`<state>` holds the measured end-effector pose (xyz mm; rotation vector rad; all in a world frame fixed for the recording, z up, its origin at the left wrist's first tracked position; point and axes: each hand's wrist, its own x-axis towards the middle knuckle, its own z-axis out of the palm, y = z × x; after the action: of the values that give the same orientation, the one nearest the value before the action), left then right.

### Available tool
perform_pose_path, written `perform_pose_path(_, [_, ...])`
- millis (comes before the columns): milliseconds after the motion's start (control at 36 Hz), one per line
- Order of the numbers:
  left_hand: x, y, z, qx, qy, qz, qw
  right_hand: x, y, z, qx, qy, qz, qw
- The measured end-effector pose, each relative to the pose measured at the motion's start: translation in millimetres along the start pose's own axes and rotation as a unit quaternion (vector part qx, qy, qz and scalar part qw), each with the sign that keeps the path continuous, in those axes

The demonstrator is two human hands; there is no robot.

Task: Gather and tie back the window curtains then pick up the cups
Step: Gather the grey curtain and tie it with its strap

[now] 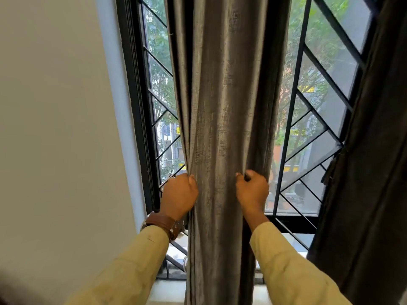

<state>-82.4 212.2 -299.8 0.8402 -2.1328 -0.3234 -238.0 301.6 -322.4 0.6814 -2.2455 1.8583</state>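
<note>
A grey textured curtain [220,106] hangs bunched into a narrow column in the middle of the window. My left hand [179,195] grips its left edge at about waist height, fingers wrapped behind the fabric. My right hand [253,191] pinches the folds on its right side at the same height. A second, darker curtain [370,172] hangs at the far right, untouched. No cups and no tie-back are in view.
Behind the curtains is a black-framed window [141,119] with a diagonal metal grille [319,137]. A plain wall [55,128] fills the left side. A white sill [167,291] runs below the window.
</note>
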Motion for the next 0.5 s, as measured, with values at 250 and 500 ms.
perform_pose_path(250, [3.2, 15.0, 13.4, 0.038, -0.006, -0.004, 0.999, -25.9, 3.0, 19.4, -0.025, -0.032, -0.083, 0.996])
perform_pose_path(500, [7.4, 16.0, 15.4, 0.051, -0.014, -0.023, 0.998, -39.3, 2.3, 31.1, 0.005, -0.052, -0.128, 0.99])
